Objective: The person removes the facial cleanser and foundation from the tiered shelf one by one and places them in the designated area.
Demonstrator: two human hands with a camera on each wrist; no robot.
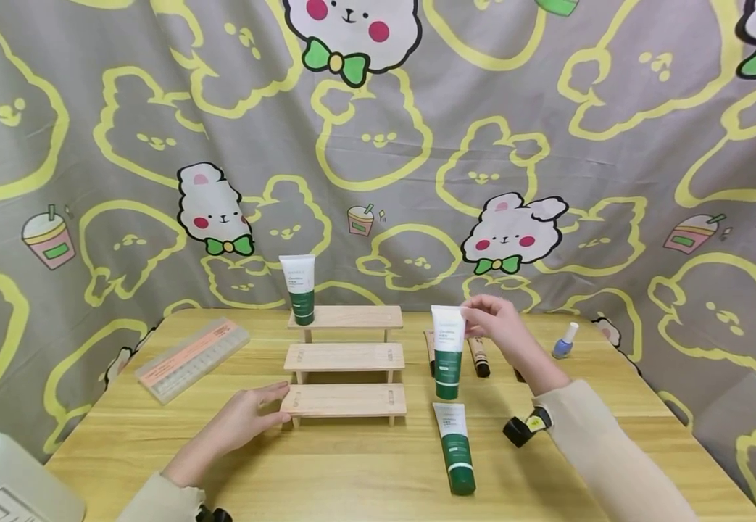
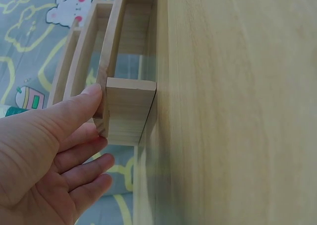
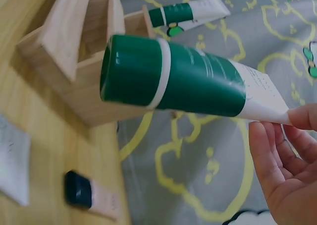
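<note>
My right hand pinches a green-and-white squeeze tube by the edge of its flat white end. The tube hangs cap down above the table, to the right of a three-step wooden stand. Thumb and index finger of my left hand pinch the left end of the stand's lowest step; the other fingers are loosely bent. A matching tube stands on its cap at the left of the top step. Another such tube lies on the table below the held one.
Small tubes with black caps, one of them pinkish, lie behind the right hand. A blue nail polish bottle stands at the far right. On the left lie a flat orange-and-grey box and a white container. A patterned curtain hangs behind.
</note>
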